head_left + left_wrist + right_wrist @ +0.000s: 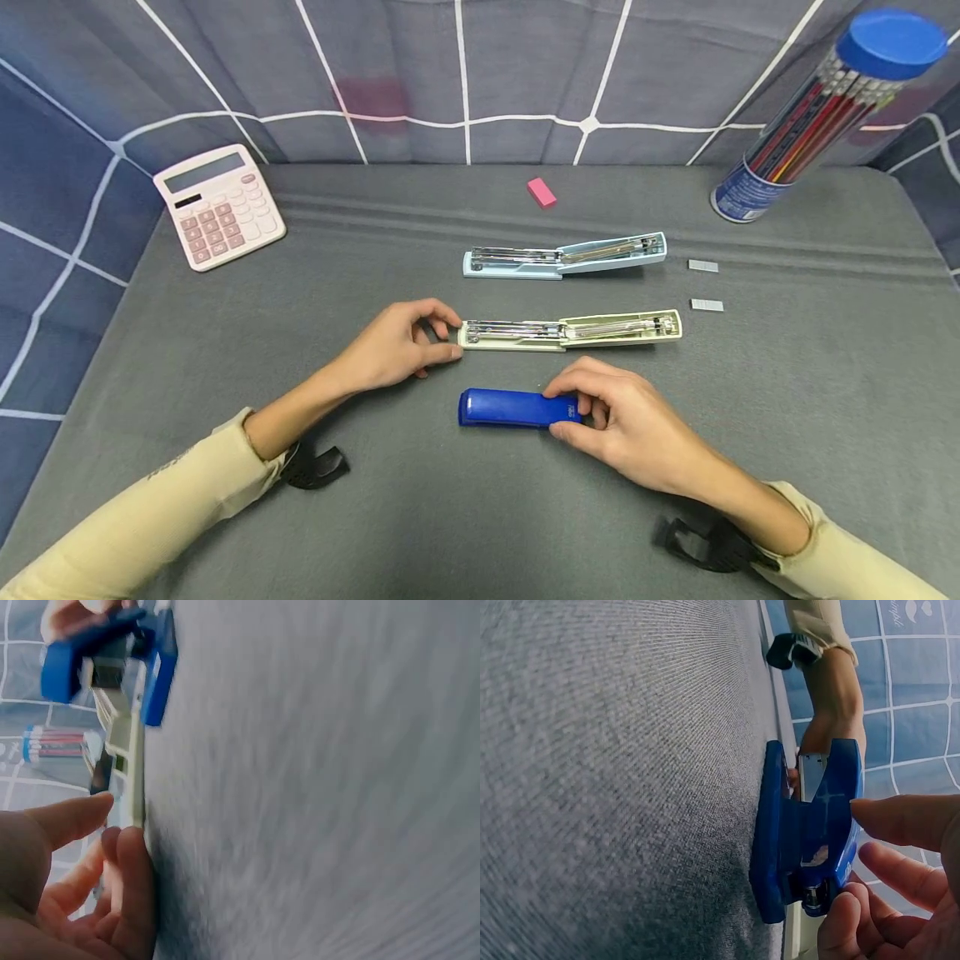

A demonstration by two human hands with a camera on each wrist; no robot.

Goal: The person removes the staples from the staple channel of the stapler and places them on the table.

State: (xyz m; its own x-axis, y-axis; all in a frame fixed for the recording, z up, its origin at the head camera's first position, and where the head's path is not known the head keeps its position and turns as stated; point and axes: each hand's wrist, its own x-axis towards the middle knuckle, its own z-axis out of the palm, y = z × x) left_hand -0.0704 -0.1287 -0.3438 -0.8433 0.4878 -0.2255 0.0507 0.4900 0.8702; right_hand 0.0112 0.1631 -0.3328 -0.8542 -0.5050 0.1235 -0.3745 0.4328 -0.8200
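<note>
Filling your whole backdrop is the white-lined grey-blue cloth [540, 58], and in front of it spreads the grey table [480, 517]. At the far right corner you have the pencil tub [821, 133], clear-sided and blue-lidded, leaning outward in your head view. Over at the far left sits the calculator [247, 208], pale pink and tilted a little, well apart from your work.

Now to the hands! Your right hand [626, 421] pinches the right end of the blue stapler, thumb along its near side, forefinger along the far side, the gap between them narrow. Your left hand [390, 346] has thumb and fingertips at the left end of the cream stapler, spaced about as wide as that end (whether they truly grip it, I can't tell).

Cream stapler [570, 332] first: it lies in the middle of the table, unfolded lengthwise, metal rails showing. Just beyond it, the light blue stapler [562, 258] lies unfolded the same way, nearly parallel. Nearest you is the blue stapler [510, 408], folded together, low at the tabletop between your hands.

Down to the small stuff: the pink eraser [542, 192] lies beyond the light blue stapler, and two staple strips [707, 306] lie just beyond the right ends of the unfolded pair, one behind the other.
</note>
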